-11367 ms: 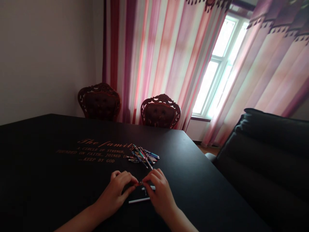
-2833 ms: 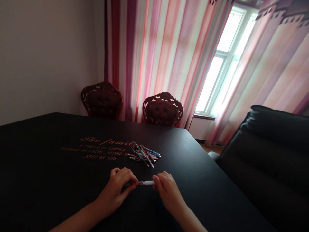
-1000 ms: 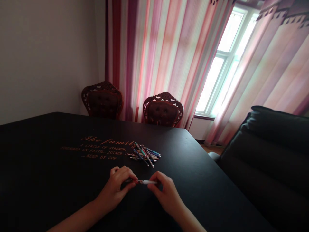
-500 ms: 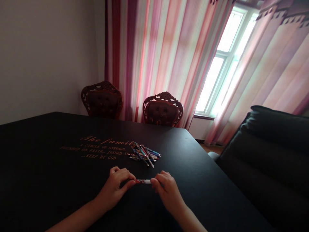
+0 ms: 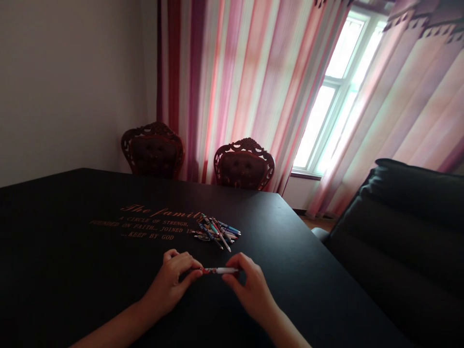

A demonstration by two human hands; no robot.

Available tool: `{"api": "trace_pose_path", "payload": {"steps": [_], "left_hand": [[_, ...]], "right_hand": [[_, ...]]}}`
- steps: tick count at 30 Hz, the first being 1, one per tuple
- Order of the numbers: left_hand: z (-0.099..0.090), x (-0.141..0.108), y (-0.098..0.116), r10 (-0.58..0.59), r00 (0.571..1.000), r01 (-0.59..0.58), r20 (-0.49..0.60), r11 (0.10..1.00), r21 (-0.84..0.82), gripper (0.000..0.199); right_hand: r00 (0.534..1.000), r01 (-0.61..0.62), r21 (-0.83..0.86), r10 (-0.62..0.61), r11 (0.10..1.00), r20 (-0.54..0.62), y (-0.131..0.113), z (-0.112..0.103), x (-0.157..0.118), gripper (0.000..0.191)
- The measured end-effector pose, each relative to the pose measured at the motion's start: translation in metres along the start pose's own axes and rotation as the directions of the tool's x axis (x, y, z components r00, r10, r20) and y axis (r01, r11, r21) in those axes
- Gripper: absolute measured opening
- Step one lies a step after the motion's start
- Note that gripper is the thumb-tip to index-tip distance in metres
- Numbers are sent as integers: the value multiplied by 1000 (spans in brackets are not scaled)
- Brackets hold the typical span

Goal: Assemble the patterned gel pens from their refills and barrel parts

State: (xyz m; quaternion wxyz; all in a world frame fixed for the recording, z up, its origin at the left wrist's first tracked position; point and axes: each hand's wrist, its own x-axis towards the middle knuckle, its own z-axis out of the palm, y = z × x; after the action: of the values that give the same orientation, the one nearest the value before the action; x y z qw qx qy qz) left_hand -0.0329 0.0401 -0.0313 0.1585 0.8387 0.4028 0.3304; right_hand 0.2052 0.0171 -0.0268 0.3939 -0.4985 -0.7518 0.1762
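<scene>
Stripy pink-and-purple curtains [image 5: 235, 96] hang at the far side, past a smooth black bench [image 5: 297, 270]. Near middle: one slim pen [image 5: 222, 270], roughly level, plain white barrel right, red patterned bit left. Left hand [image 5: 177, 273] pinches the red end; right hand [image 5: 250, 280] curls half-open round the white, can't tell if gripping. Skinny multicolored pens [image 5: 219, 232] heap just beyond.

Bare forearms enter at bottom edge, angled inward. Left hand [image 5: 176, 275], lower center-left: back up, thumb and index tips pinched, pointing frame right, other fingers curled. Right hand [image 5: 250, 282], lower center-right: thumb and index in loose C, tips close but not meeting, pointing frame left. Wrists near straight, hands roughly level, apart.
</scene>
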Motion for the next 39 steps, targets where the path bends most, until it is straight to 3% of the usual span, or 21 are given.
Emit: {"api": "trace_pose_path", "payload": {"steps": [2, 6, 7, 10, 14, 18, 22, 25, 32, 34, 37, 39], "left_hand": [[1, 0, -1, 8, 1000, -8, -6, 1000, 2, 15], [0, -1, 0, 42, 999, -42, 12, 999, -3, 11], [0, -1, 0, 42, 999, -42, 14, 999, -4, 11], [-1, 0, 1, 25, 1000, -25, 0, 1000, 6, 13], [-2, 0, 1, 31, 1000, -31, 0, 999, 12, 12], [-1, -2, 0, 58, 998, -58, 1, 998, 22, 12], [1, -1, -2, 48, 999, -48, -10, 998, 34, 15], [-1, 0, 1, 60, 998, -59, -2, 997, 44, 14], [-6, -1, 10, 129, 992, -129, 12, 990, 55, 12], [-5, -1, 9, 116, 993, -116, 17, 992, 46, 13], [-2, -1, 4, 74, 997, -74, 9, 997, 13, 14], [0, -1, 1, 38, 999, -37, 6, 998, -43, 17]], "right_hand": [[1000, 16, -7, -16, 1000, -19, 0, 0, 0, 10], [1000, -9, -40, 9, 999, 12, 2, 2, -1, 42], [1000, -20, -26, 21, 999, 16, 2, 2, -1, 41], [999, -31, 31, 32, 999, -15, 0, 2, -1, 9], [1000, 4, -16, -4, 1000, -25, -1, 2, 0, 9], [1000, -14, -62, 14, 998, 3, -1, 4, -1, 39], [999, -20, 4, 20, 1000, -27, -3, 3, -1, 6], [999, 0, -6, 0, 1000, -45, -3, 2, -1, 7], [997, -75, -16, 75, 997, 10, 2, 10, -2, 61], [996, -83, 13, 83, 996, 17, 2, 10, -2, 55], [997, -70, 55, 71, 996, -22, 2, 6, -1, 11], [997, -64, 82, 68, 995, -42, 1, 3, 0, 14]]}}
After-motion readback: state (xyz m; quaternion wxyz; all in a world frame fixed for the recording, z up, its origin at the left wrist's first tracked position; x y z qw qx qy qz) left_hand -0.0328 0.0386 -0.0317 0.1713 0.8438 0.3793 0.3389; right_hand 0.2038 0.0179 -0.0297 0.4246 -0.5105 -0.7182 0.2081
